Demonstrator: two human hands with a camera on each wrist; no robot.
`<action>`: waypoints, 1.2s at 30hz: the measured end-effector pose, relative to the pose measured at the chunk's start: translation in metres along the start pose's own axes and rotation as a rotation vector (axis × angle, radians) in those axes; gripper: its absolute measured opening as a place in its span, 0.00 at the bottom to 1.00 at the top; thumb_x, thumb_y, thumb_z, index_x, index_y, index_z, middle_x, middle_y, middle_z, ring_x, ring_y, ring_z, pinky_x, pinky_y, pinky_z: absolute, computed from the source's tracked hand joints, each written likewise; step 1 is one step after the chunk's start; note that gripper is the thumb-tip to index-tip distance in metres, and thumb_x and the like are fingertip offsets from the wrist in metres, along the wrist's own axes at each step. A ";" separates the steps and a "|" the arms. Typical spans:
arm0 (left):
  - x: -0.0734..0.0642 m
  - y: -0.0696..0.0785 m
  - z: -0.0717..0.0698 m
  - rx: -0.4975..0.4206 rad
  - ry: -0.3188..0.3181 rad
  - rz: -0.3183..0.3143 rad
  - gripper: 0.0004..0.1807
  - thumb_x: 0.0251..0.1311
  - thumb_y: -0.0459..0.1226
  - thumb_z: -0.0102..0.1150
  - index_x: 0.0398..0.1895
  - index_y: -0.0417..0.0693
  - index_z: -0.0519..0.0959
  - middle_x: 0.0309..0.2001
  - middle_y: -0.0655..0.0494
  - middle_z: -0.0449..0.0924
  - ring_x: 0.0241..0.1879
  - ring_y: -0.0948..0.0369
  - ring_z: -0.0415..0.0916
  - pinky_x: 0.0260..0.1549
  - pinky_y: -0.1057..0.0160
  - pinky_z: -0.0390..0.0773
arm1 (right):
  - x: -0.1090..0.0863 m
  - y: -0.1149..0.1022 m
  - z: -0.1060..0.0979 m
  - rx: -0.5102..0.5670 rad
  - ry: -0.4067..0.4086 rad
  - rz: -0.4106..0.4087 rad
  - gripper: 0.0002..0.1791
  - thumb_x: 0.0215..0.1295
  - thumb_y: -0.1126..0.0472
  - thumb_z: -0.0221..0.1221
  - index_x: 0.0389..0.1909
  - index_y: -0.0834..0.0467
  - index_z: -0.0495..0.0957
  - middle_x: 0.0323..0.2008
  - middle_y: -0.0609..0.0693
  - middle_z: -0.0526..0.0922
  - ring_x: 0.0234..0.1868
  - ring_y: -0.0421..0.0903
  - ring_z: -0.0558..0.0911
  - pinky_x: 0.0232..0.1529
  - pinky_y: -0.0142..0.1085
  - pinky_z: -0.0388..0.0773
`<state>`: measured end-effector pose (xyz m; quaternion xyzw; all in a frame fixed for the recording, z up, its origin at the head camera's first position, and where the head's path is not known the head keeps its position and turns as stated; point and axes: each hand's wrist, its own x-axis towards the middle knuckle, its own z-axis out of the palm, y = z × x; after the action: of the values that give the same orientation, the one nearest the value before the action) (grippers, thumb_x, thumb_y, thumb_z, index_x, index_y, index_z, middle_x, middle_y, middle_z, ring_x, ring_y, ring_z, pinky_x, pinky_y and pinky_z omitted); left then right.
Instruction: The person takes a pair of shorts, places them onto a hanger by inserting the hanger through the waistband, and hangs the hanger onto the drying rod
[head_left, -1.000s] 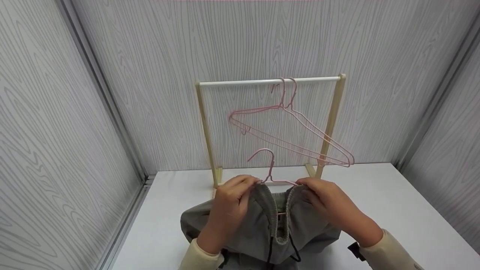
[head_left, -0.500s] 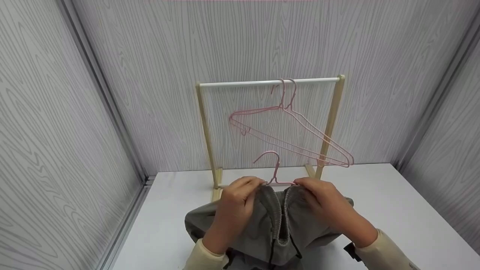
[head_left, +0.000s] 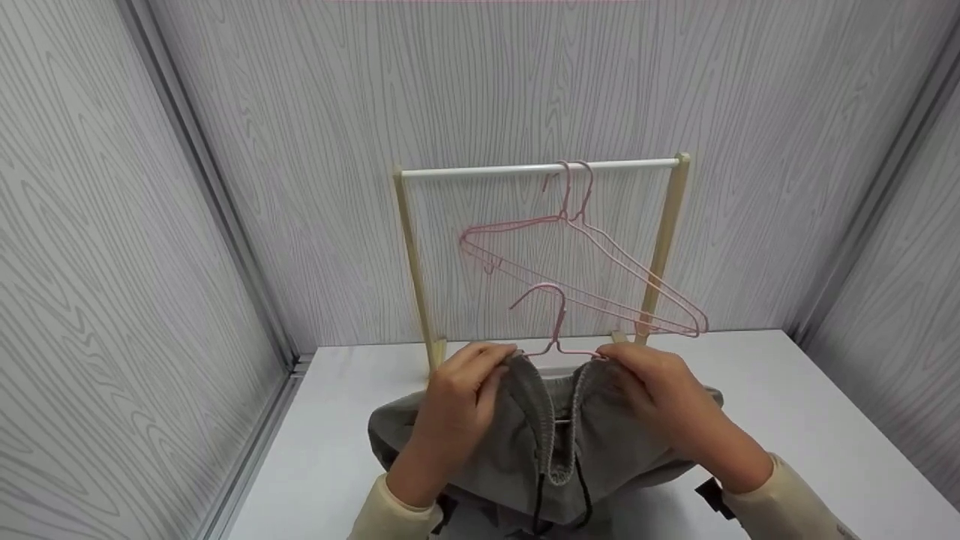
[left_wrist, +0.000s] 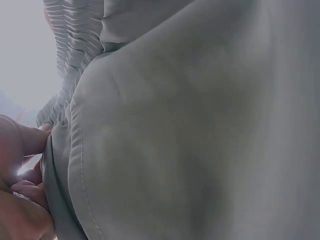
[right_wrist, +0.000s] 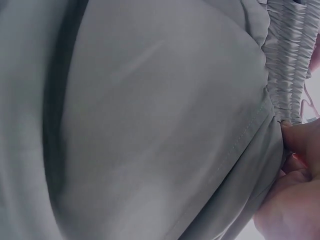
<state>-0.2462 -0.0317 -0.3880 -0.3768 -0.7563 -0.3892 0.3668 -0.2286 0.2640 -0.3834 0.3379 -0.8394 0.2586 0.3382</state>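
Note:
Grey drawstring pants (head_left: 517, 465) hang between my hands, their elastic waistband dipping in the middle and black cords dangling from it. My left hand (head_left: 454, 412) pinches the waistband on the left, thumb against the cloth. On the other side my right hand (head_left: 667, 397) pinches the waistband near the shoulder of a pink wire hanger (head_left: 555, 346). The hanger's hook rises above the waistband, pointing left; its lower part is mostly hidden inside the pants. Close up, the gathered waistband (left_wrist: 75, 45) fills the upper left of the left wrist view, with fingers at its edge.
Behind the hands stands a small rack with wooden posts (head_left: 411, 255) and a white rail (head_left: 480, 171). Two pink wire hangers (head_left: 630, 262) hang from the rail, right of its middle. A white table (head_left: 787, 405) lies below, with wood-grain panels on three sides.
The hanger's hook has shifted right and, lately, a little upward. Both hands have risen slightly with the waistband, which dipped closed and then spread wider again between them.

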 end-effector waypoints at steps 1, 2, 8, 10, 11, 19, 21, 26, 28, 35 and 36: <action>0.001 0.000 -0.002 0.006 0.006 0.006 0.13 0.71 0.26 0.67 0.55 0.41 0.89 0.49 0.50 0.89 0.50 0.58 0.89 0.48 0.61 0.89 | 0.002 0.000 -0.002 -0.001 0.001 0.001 0.18 0.70 0.78 0.65 0.55 0.58 0.87 0.49 0.47 0.91 0.50 0.40 0.89 0.53 0.20 0.78; 0.002 -0.001 -0.005 0.016 0.010 0.011 0.13 0.71 0.26 0.67 0.55 0.41 0.89 0.48 0.50 0.89 0.50 0.57 0.89 0.48 0.60 0.89 | 0.003 0.000 -0.004 -0.001 0.003 0.000 0.18 0.70 0.78 0.65 0.55 0.59 0.87 0.49 0.47 0.91 0.50 0.40 0.89 0.53 0.20 0.78; 0.002 -0.006 -0.016 0.044 0.018 0.012 0.13 0.71 0.25 0.67 0.56 0.41 0.89 0.49 0.49 0.90 0.49 0.56 0.89 0.48 0.58 0.89 | 0.011 0.003 -0.013 -0.025 0.008 -0.012 0.18 0.71 0.78 0.64 0.55 0.59 0.87 0.48 0.48 0.91 0.49 0.41 0.89 0.54 0.20 0.78; 0.001 -0.009 -0.019 0.044 0.016 0.002 0.14 0.71 0.25 0.66 0.56 0.40 0.89 0.49 0.49 0.90 0.50 0.57 0.89 0.49 0.57 0.89 | 0.013 0.005 -0.014 -0.030 0.007 -0.016 0.18 0.71 0.78 0.64 0.55 0.59 0.87 0.47 0.48 0.91 0.46 0.39 0.88 0.52 0.21 0.78; 0.000 -0.010 -0.020 0.044 0.017 -0.002 0.14 0.71 0.25 0.67 0.56 0.41 0.89 0.49 0.49 0.90 0.50 0.57 0.89 0.49 0.57 0.89 | 0.013 0.005 -0.015 -0.031 0.007 -0.015 0.18 0.71 0.78 0.64 0.55 0.59 0.87 0.46 0.48 0.91 0.45 0.38 0.87 0.50 0.21 0.78; -0.006 -0.021 -0.027 0.045 0.033 -0.015 0.14 0.69 0.23 0.68 0.54 0.39 0.89 0.49 0.49 0.90 0.49 0.57 0.89 0.47 0.58 0.90 | 0.011 0.009 -0.023 -0.048 0.013 0.025 0.18 0.69 0.78 0.66 0.55 0.60 0.87 0.45 0.47 0.90 0.41 0.34 0.83 0.46 0.22 0.77; -0.008 -0.023 -0.029 0.052 0.036 -0.023 0.13 0.69 0.24 0.68 0.54 0.40 0.89 0.49 0.49 0.90 0.49 0.58 0.89 0.47 0.58 0.90 | 0.011 0.009 -0.024 -0.055 0.022 0.026 0.18 0.69 0.77 0.66 0.55 0.60 0.88 0.45 0.48 0.91 0.42 0.35 0.83 0.46 0.22 0.77; -0.011 -0.024 -0.036 0.054 0.035 -0.049 0.13 0.70 0.25 0.68 0.55 0.41 0.89 0.49 0.51 0.90 0.49 0.58 0.89 0.47 0.57 0.90 | 0.012 0.010 -0.028 -0.054 0.026 0.035 0.18 0.70 0.77 0.66 0.55 0.58 0.88 0.46 0.47 0.91 0.42 0.35 0.83 0.45 0.22 0.76; -0.012 -0.025 -0.037 0.052 0.034 -0.055 0.13 0.70 0.25 0.68 0.55 0.41 0.89 0.49 0.51 0.90 0.50 0.58 0.89 0.48 0.57 0.89 | 0.012 0.011 -0.030 -0.048 0.023 0.040 0.18 0.70 0.78 0.65 0.55 0.57 0.88 0.47 0.46 0.91 0.42 0.35 0.83 0.46 0.22 0.76; -0.019 -0.029 -0.041 0.086 0.023 -0.077 0.14 0.70 0.25 0.68 0.56 0.41 0.89 0.52 0.49 0.90 0.56 0.54 0.89 0.54 0.56 0.89 | 0.010 0.016 -0.032 -0.058 0.031 0.034 0.19 0.68 0.79 0.66 0.54 0.59 0.88 0.45 0.47 0.91 0.39 0.34 0.81 0.42 0.22 0.76; -0.020 -0.029 -0.042 0.087 0.023 -0.079 0.14 0.70 0.25 0.68 0.56 0.42 0.89 0.53 0.48 0.90 0.56 0.54 0.89 0.55 0.56 0.88 | 0.009 0.016 -0.032 -0.059 0.033 0.037 0.19 0.68 0.79 0.66 0.54 0.58 0.88 0.46 0.47 0.91 0.40 0.34 0.82 0.43 0.22 0.76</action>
<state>-0.2513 -0.0854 -0.3957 -0.3257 -0.7826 -0.3744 0.3758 -0.2333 0.2915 -0.3595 0.3080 -0.8470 0.2454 0.3572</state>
